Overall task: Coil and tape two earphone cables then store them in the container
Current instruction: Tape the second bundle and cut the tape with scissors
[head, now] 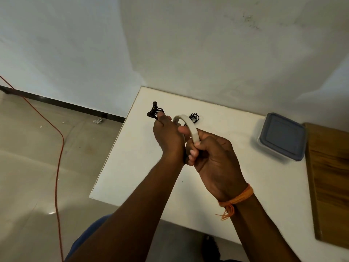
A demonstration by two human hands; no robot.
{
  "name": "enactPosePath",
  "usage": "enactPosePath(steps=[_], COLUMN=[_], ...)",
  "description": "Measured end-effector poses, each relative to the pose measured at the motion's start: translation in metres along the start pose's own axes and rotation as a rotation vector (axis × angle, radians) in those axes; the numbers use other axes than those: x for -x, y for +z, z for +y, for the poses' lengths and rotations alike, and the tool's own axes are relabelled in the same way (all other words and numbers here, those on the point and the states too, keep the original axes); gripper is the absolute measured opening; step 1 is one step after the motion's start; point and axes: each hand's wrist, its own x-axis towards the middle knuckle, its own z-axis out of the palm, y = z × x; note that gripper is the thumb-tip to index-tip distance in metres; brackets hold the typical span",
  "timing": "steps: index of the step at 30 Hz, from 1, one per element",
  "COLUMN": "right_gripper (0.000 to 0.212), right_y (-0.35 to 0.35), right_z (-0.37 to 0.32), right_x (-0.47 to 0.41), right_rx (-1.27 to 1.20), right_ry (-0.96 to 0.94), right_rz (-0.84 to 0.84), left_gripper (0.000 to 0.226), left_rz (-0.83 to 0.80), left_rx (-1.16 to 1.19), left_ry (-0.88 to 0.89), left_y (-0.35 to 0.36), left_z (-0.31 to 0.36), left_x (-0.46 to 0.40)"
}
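Black cord bunched into a coil, the earphones, sticks out above the left hand, whose curled fingers clamp it; the earbuds point up and away toward the table's far left corner. The head view shows the right hand just beside it, touching, fingers closed round a pale roll of tape. The ring stands on edge, its arc rising between the two hands toward the coil. So the coil lies just left of and beyond the roll, and I judge the tape end has to travel that short way across to the bundle. The second earphones, already coiled, lie on the white table near its far edge, behind the roll. The container, grey lid on, sits well apart at the right edge against a wooden board, nearer the right hand.
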Motion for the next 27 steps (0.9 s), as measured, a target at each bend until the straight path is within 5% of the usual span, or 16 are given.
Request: enactPosePath(steps=[27], right_gripper=[0.047], right_y=[0.0028], right_z=[-0.0008], right_x=[-0.0002], right_rx=[-0.082], right_ry=[0.043], right_rz=[-0.007], left_gripper=[0.041], left_rz=[0.025], left_rx=[-0.007], left_ry=[-0.035], left_y=[-0.0028], left_z=[0.004], left_x=[-0.001])
